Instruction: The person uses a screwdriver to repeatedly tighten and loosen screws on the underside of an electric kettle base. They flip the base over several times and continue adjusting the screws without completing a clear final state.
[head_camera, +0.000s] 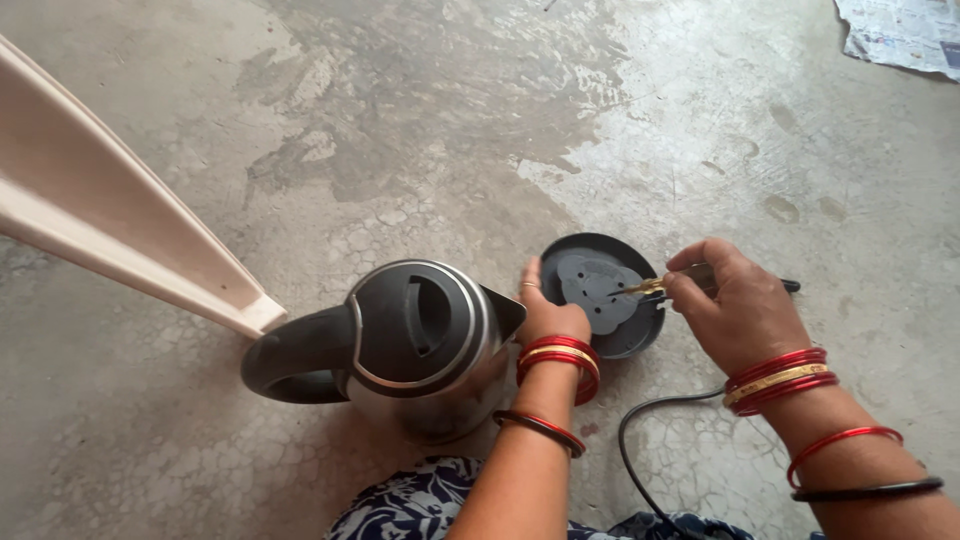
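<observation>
At the far left a pale plastic chair leg (120, 225) slants down to the bare concrete floor (420, 130). Just beside its foot stands my steel electric kettle (400, 345), upright, its black lid shut and its black handle pointing left. Right of the kettle, my left hand (548, 315) rests against the near left edge of the round black kettle base (603, 295), which lies upside down on the floor; my fingers press the rim to steady it, not wrapped around anything. Red and gold bangles sit on that wrist. Further right, my right hand (735, 305) is closed around a screwdriver (668, 284) whose tip touches the grey plate in the middle of the base. The base's black cord (640, 440) loops down toward my lap. In the top right corner lies a sheet of newspaper (900, 35), well apart from everything else.
</observation>
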